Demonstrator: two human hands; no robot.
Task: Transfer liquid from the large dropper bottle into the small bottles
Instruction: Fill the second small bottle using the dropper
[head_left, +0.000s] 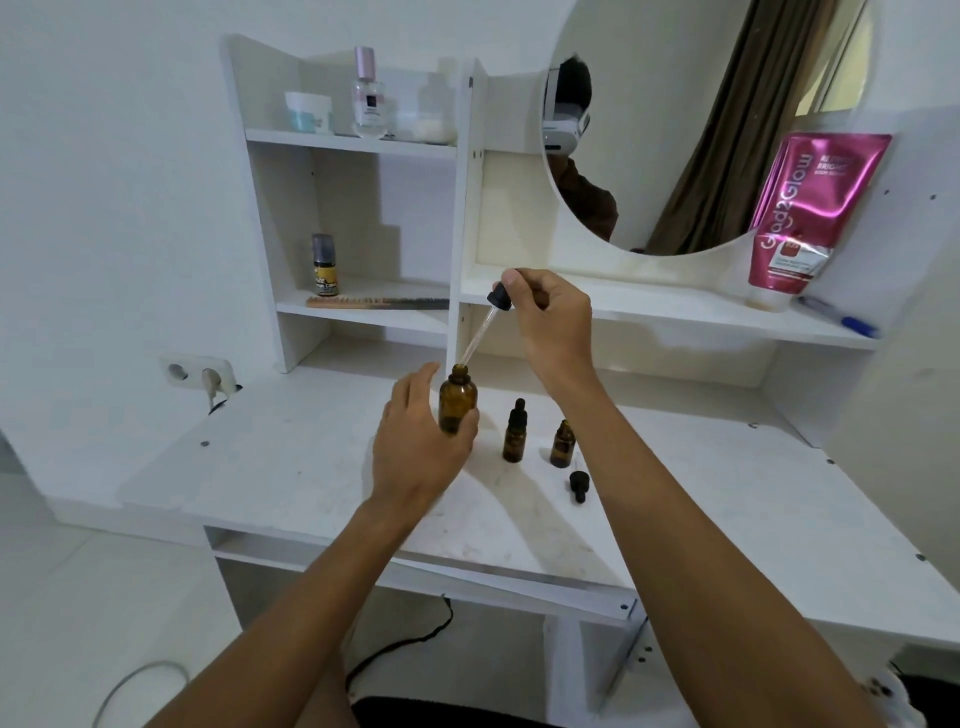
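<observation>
Amber glass, the large bottle (458, 400) stands mid-frame on the white tabletop (311, 467), and the left grip (415, 447) holds it round its body. The right grip (545, 317) pinches the black-capped dropper (475, 338) above it, with the tip at the bottle's mouth. Just to the right stand a capped small bottle (515, 434) and an open small bottle (562, 444), with a loose cap (577, 483) lying below them.

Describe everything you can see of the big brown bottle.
The big brown bottle looks like amber glass, round, with a short narrow neck. It is uncapped and upright. The left hand holds its lower part and hides its base. The tip of the dropper, pinched by the right hand, is just at its mouth.
</observation>
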